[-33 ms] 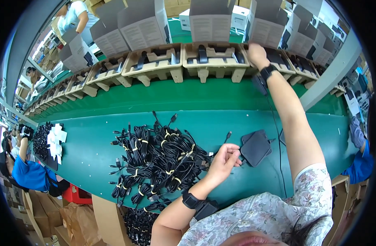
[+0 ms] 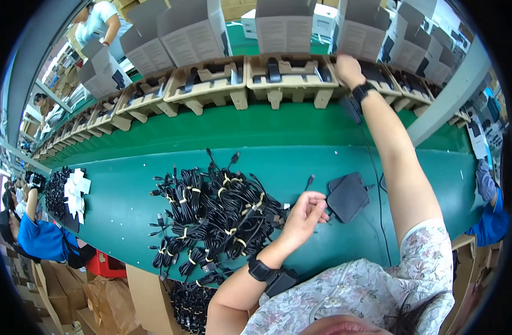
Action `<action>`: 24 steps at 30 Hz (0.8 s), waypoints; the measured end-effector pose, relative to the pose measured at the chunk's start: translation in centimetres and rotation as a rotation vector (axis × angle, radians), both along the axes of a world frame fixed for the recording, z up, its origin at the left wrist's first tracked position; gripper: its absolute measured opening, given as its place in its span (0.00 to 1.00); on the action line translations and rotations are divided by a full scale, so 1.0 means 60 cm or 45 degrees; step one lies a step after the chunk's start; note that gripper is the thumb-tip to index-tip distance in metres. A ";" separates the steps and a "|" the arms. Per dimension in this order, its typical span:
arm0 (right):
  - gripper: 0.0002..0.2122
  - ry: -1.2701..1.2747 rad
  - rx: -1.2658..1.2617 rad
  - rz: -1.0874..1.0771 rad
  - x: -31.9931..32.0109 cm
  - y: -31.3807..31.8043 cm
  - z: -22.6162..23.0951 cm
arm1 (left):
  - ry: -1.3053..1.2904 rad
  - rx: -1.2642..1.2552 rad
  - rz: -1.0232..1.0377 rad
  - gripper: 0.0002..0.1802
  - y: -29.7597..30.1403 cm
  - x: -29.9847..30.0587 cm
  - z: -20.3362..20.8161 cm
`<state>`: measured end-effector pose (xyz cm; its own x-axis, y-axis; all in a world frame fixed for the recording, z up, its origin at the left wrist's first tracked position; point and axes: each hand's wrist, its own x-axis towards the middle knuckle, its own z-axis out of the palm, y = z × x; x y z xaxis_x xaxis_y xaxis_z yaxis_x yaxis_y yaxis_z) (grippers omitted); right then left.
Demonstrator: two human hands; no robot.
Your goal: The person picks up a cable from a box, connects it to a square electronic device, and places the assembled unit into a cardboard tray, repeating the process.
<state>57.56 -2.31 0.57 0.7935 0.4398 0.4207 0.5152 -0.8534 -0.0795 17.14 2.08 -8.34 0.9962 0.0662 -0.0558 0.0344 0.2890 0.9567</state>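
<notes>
My right hand reaches over the front wall of a brown molded tray in the row at the back. Its fingers are out of sight. Below that wrist a black rectangular device hangs by the trays, and a thin black cord trails from it down the table. My left hand is half turned palm up, its fingers curled in toward the thumb; what they hold, if anything, is hidden. A cable plug shows just beyond it. Dark flat square devices lie stacked right beside its fingertips.
A heap of black cables with pale ties lies left of my left hand. Open grey boxes stand behind the trays. A grey metal post rises at the right. Co-workers in blue are at both sides; another person stands at the far left.
The whole view has shifted slightly, so the trays and table appear a little higher. Both hands keep nearly the same places.
</notes>
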 end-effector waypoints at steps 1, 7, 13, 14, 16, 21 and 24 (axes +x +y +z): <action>0.11 0.007 -0.080 -0.009 0.000 -0.006 -0.003 | -0.004 -0.006 -0.005 0.14 -0.004 -0.001 0.000; 0.09 -0.554 0.086 0.271 -0.067 -0.065 -0.042 | 0.030 -0.001 -0.007 0.13 -0.005 0.011 -0.004; 0.21 0.252 -0.290 0.588 -0.329 -0.177 -0.038 | 0.030 0.098 0.030 0.13 -0.010 0.018 -0.009; 0.24 0.293 -0.347 0.632 -0.369 -0.187 -0.044 | 0.042 0.106 0.037 0.13 -0.007 0.016 -0.014; 0.31 0.234 -0.381 0.882 -0.424 -0.209 -0.054 | 0.033 0.189 0.057 0.13 -0.004 0.016 -0.022; 0.38 0.218 -0.459 1.100 -0.484 -0.242 -0.055 | -0.005 0.412 0.072 0.14 -0.008 0.009 -0.036; 0.34 0.301 -0.467 1.017 -0.483 -0.247 -0.062 | -0.142 0.599 0.150 0.14 -0.011 0.011 -0.054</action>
